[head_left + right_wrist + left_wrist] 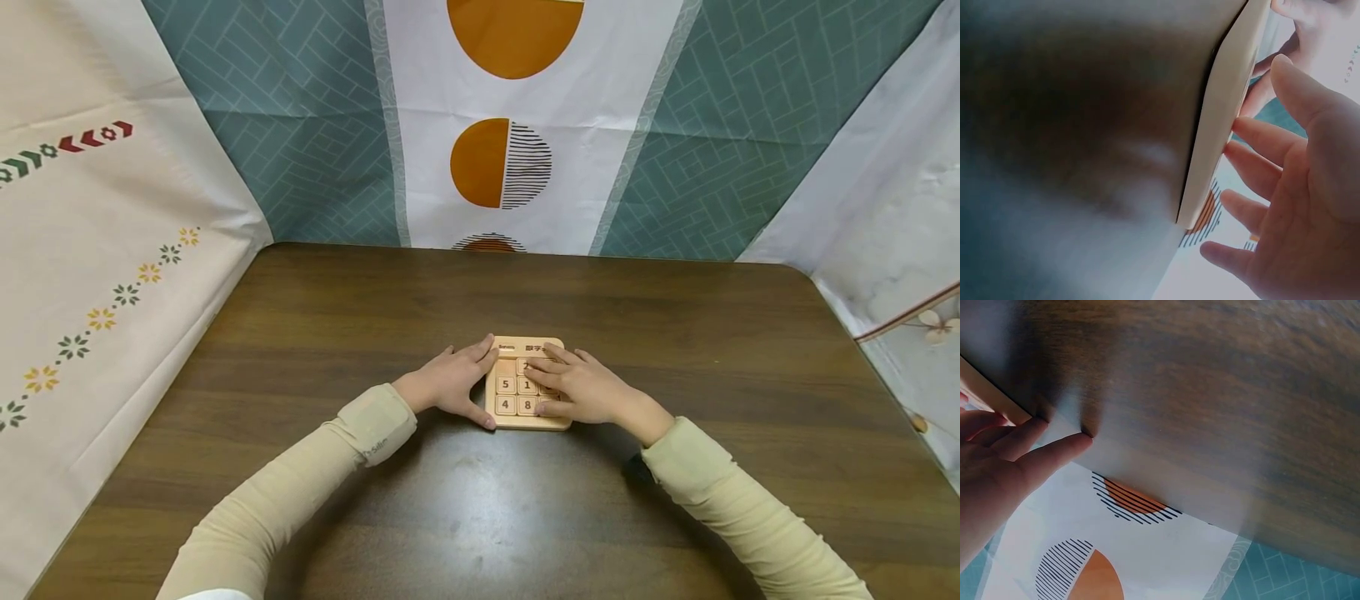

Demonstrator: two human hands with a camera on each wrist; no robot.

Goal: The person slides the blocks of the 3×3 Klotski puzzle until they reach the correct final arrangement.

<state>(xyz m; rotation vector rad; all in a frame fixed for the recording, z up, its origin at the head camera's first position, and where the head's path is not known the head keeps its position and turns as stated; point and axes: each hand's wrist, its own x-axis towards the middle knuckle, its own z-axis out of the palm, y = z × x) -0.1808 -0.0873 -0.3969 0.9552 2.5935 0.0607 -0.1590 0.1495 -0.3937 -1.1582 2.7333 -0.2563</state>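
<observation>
A light wooden sliding number puzzle [517,423] lies flat on the table, its lettered strip at the far side. Tiles 5, 4, 1 and 8 are readable; a 2 is partly covered, and the top-left slot has no tile. My left hand [455,379] rests along the puzzle's left side, thumb at the near corner and fingers at the far corner. My right hand [588,387] lies over the right-hand tiles, fingers spread and fingertips touching the tile face. In the right wrist view, the puzzle's pale side edge [1213,125] stands beside those nearly straight fingers [1269,140].
The brown wooden table [337,308] extends around the puzzle. A green and white patterned cloth [322,167] hangs behind its far edge. Pale cloths [90,250] flank it on both sides. A small dark object [637,471] shows beneath the right wrist.
</observation>
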